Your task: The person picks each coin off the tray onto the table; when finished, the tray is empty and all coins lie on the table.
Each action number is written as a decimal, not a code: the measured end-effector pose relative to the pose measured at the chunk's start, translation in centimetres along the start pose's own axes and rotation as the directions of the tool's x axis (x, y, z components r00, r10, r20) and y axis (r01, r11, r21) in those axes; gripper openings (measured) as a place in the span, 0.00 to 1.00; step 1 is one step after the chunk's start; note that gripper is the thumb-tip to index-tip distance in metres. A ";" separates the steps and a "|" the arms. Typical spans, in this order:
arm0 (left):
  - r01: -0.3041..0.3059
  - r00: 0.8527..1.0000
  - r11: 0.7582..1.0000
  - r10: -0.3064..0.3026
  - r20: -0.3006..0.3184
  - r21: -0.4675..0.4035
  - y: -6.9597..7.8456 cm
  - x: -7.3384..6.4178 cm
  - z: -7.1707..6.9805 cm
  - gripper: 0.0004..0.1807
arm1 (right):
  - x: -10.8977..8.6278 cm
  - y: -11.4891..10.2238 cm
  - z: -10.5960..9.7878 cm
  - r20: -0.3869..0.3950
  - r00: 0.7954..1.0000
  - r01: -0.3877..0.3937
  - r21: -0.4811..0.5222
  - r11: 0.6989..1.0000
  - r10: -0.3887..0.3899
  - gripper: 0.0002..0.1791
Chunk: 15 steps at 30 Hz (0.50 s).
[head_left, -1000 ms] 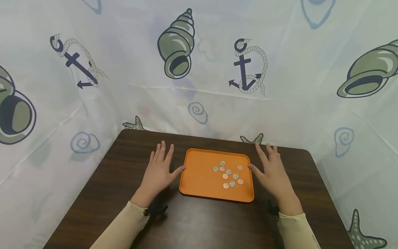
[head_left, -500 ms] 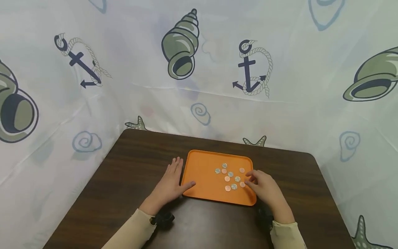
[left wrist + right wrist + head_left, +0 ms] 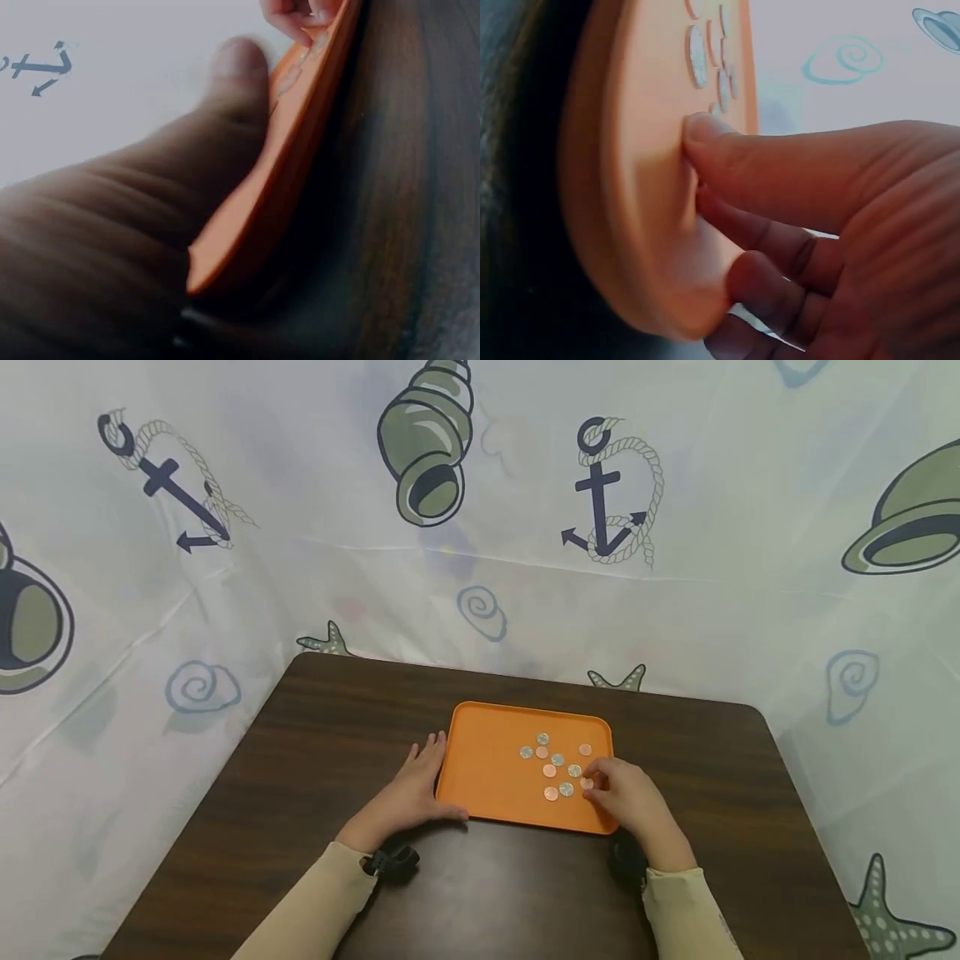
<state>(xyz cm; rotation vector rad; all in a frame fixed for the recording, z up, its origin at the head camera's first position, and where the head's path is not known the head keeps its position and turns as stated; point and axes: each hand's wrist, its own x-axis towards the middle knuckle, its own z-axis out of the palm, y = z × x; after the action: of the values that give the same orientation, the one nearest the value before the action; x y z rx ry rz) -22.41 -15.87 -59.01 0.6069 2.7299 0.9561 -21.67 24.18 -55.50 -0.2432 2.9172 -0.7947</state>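
An orange tray with a low rim lies on the table. Several silver-coloured coins and copper-coloured coins are spread over its right half. My left hand rests at the tray's front left corner, fingers straight along the left rim and thumb along the front edge. At the right side my right hand reaches in over the rim. Its thumb and forefinger close around a copper-coloured coin that lies on the tray. In the right wrist view the thumb touches the tray floor and hides that coin.
The dark wooden table has rounded back corners. Behind and beside it hangs a white sheet printed with shells, anchors and starfish. A black device is strapped at each wrist.
My left hand has come from above the tray's left side down to its corner. My right hand has moved left and down, its spread fingers closing in around one copper-coloured coin.
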 end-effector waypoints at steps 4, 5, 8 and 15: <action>-0.036 0.999 0.998 0.035 0.011 0.060 0.0 0.3 0.4 0.87 | 0.4 0.8 0.4 0.000 1.000 -0.029 0.069 0.997 0.029 0.10; -0.037 0.999 0.996 0.036 0.013 0.076 -0.1 0.3 0.5 0.87 | 0.4 0.9 0.5 0.003 0.999 -0.041 0.090 0.995 0.041 0.10; -0.036 0.999 0.993 0.034 0.015 0.111 0.0 0.4 0.5 0.87 | 0.8 1.5 0.8 0.011 0.998 -0.058 0.130 0.990 0.057 0.10; -0.047 0.999 0.991 0.045 0.019 0.125 0.3 0.5 0.1 0.85 | 0.8 3.4 0.9 0.031 1.000 -0.009 0.259 0.966 0.001 0.13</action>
<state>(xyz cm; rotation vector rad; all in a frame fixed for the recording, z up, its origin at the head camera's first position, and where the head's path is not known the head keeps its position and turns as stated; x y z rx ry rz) -22.70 -15.38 -58.94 0.6987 2.7889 0.7905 -22.73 26.53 -58.05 -0.2213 2.7440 -1.1469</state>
